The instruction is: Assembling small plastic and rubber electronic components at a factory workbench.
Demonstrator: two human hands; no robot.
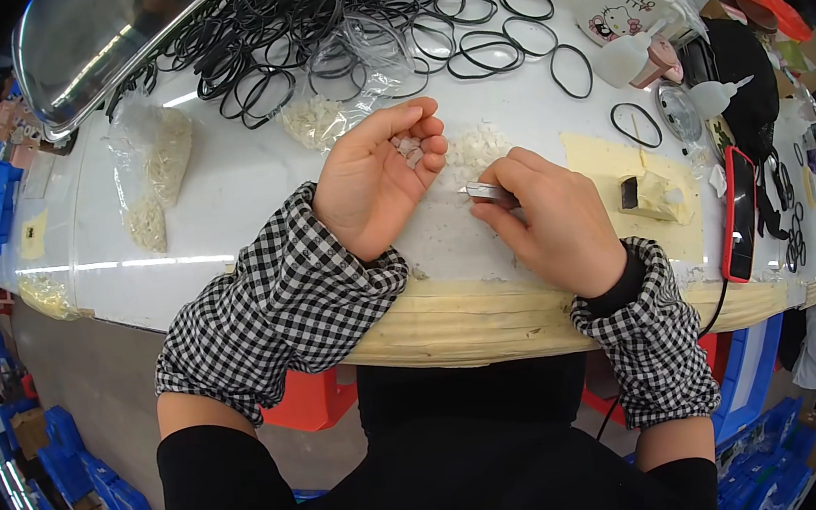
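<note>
Left hand (375,188): palm up, fingers curled into a cup, holding small pale pieces (409,151). Right hand (565,222): small metal blade (494,194) pinched between thumb and fingers, tip pointing toward the left hand. Loose whitish pile (479,149) on the table (462,244), between the hands, just beyond the blade, near the left fingertips.
</note>
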